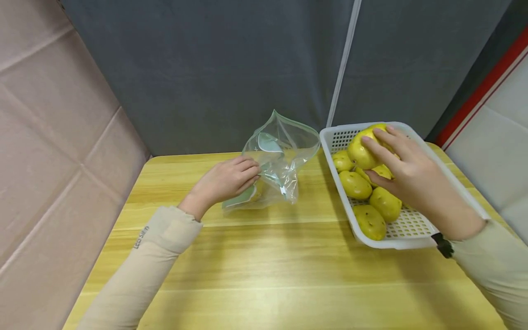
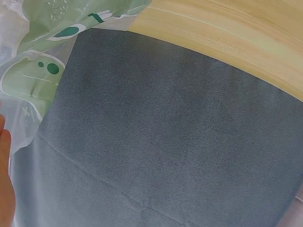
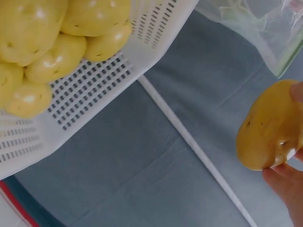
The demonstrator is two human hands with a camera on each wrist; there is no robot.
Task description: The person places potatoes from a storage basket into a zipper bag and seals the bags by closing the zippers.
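My left hand holds the near left side of a clear zip bag with green print. The bag's mouth gapes toward the upper right, and a yellowish shape, too veiled to tell, shows through its lower part. At the right, my right hand grips a yellow potato above a white plastic basket. Several more potatoes lie in that basket. The right wrist view shows the held potato between fingertips and thumb. Only the edge of my left hand appears in the left wrist view, beside the printed bag.
Bag and basket stand on a wooden table, toward its back edge. A dark grey cloth partition with a pale strip rises behind it. Pinkish padded panels flank the left, a white panel with red trim the right.
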